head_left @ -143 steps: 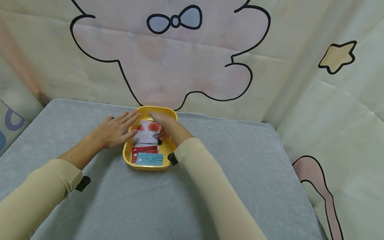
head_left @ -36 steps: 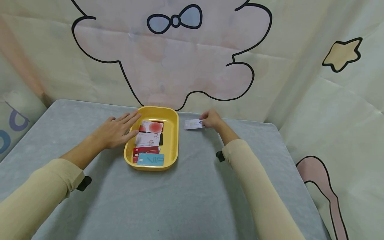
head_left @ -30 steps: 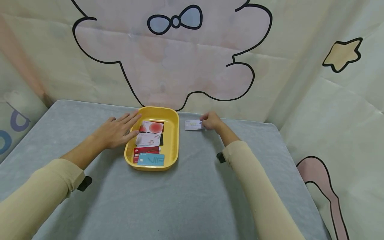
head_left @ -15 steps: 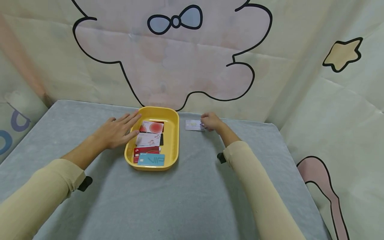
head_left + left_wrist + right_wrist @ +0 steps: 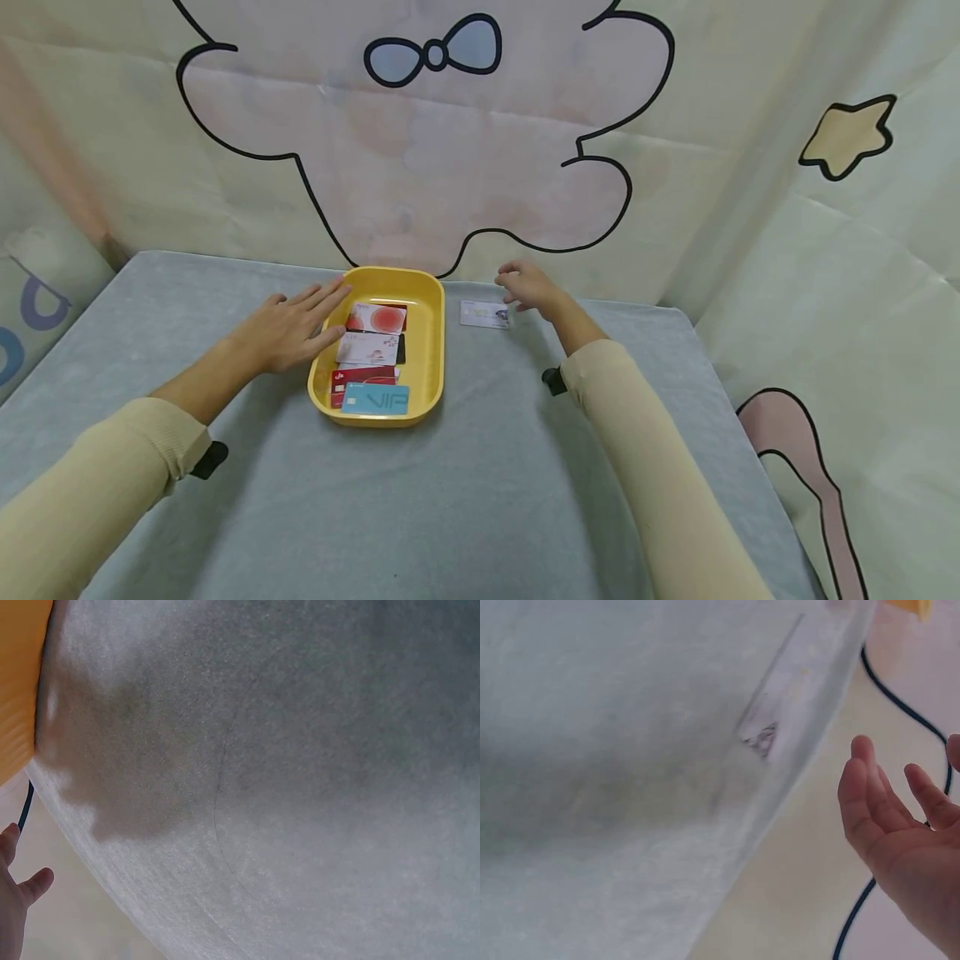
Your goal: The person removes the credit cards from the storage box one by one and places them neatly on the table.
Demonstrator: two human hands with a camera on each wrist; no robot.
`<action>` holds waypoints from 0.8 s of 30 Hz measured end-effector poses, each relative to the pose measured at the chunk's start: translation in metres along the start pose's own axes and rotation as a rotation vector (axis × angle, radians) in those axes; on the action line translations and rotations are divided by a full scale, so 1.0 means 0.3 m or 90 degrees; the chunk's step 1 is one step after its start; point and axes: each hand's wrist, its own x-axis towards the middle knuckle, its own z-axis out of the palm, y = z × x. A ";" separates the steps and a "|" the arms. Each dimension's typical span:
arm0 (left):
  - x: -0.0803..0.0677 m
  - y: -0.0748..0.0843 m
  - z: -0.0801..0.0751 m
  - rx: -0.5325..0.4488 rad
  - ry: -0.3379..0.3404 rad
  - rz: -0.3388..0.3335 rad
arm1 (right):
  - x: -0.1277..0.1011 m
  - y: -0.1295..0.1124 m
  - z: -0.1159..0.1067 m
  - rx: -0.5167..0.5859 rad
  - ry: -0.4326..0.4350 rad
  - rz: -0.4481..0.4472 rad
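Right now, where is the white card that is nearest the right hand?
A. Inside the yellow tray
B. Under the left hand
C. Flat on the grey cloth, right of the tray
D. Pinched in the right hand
C: the card lies on the cloth beside the tray, and the right hand is lifted off it, fingers loose.

Staged recording booth, not a real home or office.
Table [image 5: 465, 500] under grey felt cloth, boxed in from 9 to 3 o'clock by creased cartoon backdrop sheets [image 5: 420, 167]: pink blob with blue bow [image 5: 433, 54] at 12, yellow star [image 5: 846, 142] at 2. Wrist-worn cameras confirm a capture rig.
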 end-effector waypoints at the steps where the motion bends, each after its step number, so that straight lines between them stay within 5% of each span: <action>1: -0.001 0.000 0.000 0.000 0.000 0.000 | -0.001 -0.015 -0.002 0.008 -0.006 -0.006; 17: -0.005 0.000 0.001 -0.003 0.006 0.000 | -0.012 -0.201 0.098 0.061 -0.076 -0.083; 24: -0.004 -0.004 0.005 -0.007 0.007 0.003 | -0.003 -0.235 0.181 0.082 -0.128 -0.066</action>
